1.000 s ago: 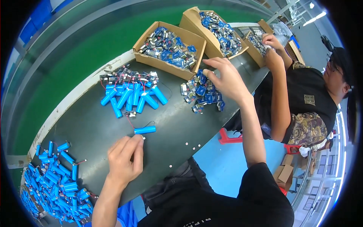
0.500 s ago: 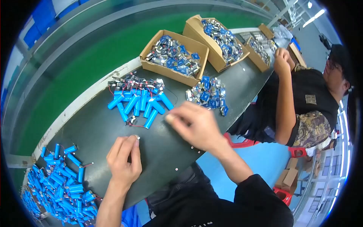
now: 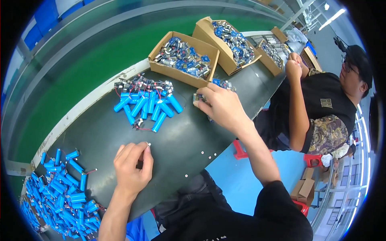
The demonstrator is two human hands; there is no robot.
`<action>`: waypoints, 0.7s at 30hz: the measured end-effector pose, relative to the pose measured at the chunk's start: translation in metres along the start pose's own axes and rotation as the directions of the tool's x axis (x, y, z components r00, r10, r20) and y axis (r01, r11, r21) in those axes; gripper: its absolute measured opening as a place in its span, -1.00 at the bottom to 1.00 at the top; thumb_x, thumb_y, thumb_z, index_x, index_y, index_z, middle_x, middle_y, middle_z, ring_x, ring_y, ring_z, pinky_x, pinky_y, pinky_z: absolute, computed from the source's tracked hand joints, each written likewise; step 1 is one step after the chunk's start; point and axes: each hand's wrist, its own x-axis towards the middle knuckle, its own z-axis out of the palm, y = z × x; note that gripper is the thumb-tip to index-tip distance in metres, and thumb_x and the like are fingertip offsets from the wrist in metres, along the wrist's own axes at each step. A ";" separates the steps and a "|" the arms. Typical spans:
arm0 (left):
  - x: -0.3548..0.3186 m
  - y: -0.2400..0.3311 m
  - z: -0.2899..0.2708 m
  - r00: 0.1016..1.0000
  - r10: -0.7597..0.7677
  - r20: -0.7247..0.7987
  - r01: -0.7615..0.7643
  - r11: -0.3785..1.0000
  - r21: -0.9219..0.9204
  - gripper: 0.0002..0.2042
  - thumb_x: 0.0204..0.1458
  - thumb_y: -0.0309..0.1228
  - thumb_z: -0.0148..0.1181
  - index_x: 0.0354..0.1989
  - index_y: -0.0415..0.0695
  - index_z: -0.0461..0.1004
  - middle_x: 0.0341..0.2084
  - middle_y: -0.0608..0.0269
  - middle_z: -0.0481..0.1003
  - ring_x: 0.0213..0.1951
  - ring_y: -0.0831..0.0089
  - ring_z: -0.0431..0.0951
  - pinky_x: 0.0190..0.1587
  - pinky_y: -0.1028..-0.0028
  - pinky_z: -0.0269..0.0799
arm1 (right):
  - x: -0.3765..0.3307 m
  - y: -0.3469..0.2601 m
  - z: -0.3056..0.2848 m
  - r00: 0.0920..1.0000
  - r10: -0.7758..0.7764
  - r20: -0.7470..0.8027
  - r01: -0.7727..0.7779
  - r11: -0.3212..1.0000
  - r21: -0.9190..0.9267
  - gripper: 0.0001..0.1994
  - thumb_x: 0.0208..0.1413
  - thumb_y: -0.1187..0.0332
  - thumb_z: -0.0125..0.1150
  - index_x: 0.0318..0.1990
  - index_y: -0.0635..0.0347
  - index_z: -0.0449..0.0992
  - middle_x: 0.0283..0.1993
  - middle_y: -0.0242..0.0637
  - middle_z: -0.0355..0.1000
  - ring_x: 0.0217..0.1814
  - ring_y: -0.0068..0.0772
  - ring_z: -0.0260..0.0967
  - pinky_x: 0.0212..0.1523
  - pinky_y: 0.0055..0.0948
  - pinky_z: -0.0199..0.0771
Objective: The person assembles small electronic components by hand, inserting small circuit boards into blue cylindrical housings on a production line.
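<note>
My left hand (image 3: 132, 168) is closed over the dark tabletop, pinching a small white piece (image 3: 149, 144) between thumb and fingertip; most of that piece is hidden. Out to the right, my right hand (image 3: 222, 105) covers most of a loose pile of small blue-and-silver circuit boards (image 3: 228, 85). Its thumb and fingers close on a small circuit board (image 3: 198, 97) at the pile's left side. Between and beyond my hands lies a cluster of blue cylindrical battery cells (image 3: 152, 105), with red and black wires and dark connectors (image 3: 140, 84) at their far end.
Two open cardboard boxes (image 3: 161, 65) (image 3: 224, 60) of circuit boards stand at the back. A large heap of blue cells (image 3: 60, 193) lies at the left. Small white discs (image 3: 186, 175) dot the near edge. A co-worker (image 3: 317, 104) sits at the right, hands together over the table.
My right hand has moved away to the right and far side, from above the bare tabletop to the circuit board pile. The left hand keeps its pinch, almost in place.
</note>
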 end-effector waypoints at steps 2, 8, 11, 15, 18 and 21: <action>0.000 0.001 0.000 1.000 -0.013 0.003 0.013 1.000 0.002 -0.91 -0.12 -0.67 0.21 -0.43 -0.22 0.51 -0.70 0.29 0.37 -0.69 0.41 0.31 -0.52 0.42 0.15 | -0.010 -0.001 -0.006 0.996 0.006 -0.090 0.002 0.996 0.089 -0.72 0.04 0.31 0.31 -0.13 0.26 0.51 -0.28 -0.15 0.46 -0.38 -0.23 0.46 -0.29 -0.34 0.46; 0.002 -0.001 0.000 1.000 -0.014 0.007 0.014 1.000 -0.007 -0.91 -0.11 -0.67 0.20 -0.43 -0.23 0.50 -0.69 0.27 0.37 -0.67 0.39 0.31 -0.51 0.42 0.15 | -0.040 -0.016 -0.007 0.966 0.257 0.023 -0.194 0.663 0.723 -0.72 -0.02 0.48 0.37 -0.14 0.29 0.48 -0.41 -0.38 0.47 -0.40 -0.68 0.39 -0.33 -0.59 0.40; 0.002 -0.001 0.001 1.000 -0.018 0.006 0.018 1.000 -0.009 -0.92 -0.11 -0.67 0.19 -0.44 -0.24 0.50 -0.69 0.25 0.36 -0.65 0.38 0.32 -0.51 0.41 0.15 | -0.045 -0.026 0.001 0.998 0.060 -0.008 -0.042 0.780 0.625 -0.70 -0.09 0.53 0.36 -0.13 0.24 0.52 -0.28 -0.34 0.44 -0.39 -0.58 0.41 -0.32 -0.58 0.39; 0.006 -0.003 -0.001 0.998 -0.012 0.056 0.015 0.998 -0.061 -0.94 -0.09 -0.66 0.18 -0.43 -0.26 0.49 -0.67 0.21 0.37 -0.61 0.34 0.34 -0.50 0.40 0.20 | -0.041 -0.033 0.012 0.997 -0.060 -0.043 0.073 0.860 0.505 -0.62 -0.04 0.54 0.31 0.01 0.14 0.53 -0.05 -0.27 0.38 -0.27 -0.41 0.42 -0.21 -0.45 0.47; 0.004 0.007 -0.007 0.993 -0.089 0.080 0.100 0.984 -0.146 -0.95 -0.06 -0.65 0.18 -0.40 -0.28 0.50 -0.63 0.16 0.41 -0.58 0.30 0.38 -0.47 0.40 0.26 | -0.048 -0.046 0.012 0.987 0.125 -0.100 -0.040 0.798 0.602 -0.64 -0.02 0.56 0.30 0.00 0.18 0.56 -0.07 -0.26 0.41 -0.31 -0.46 0.40 -0.24 -0.48 0.45; 0.007 0.011 0.000 0.988 -0.096 0.117 0.119 0.970 -0.214 -0.94 0.00 -0.64 0.19 -0.35 -0.30 0.52 -0.55 0.11 0.46 -0.52 0.28 0.46 -0.42 0.42 0.35 | -0.062 -0.067 0.019 0.979 0.163 -0.118 -0.011 0.628 0.778 -0.74 -0.01 0.57 0.31 -0.11 0.26 0.60 -0.25 -0.31 0.46 -0.39 -0.60 0.36 -0.35 -0.60 0.36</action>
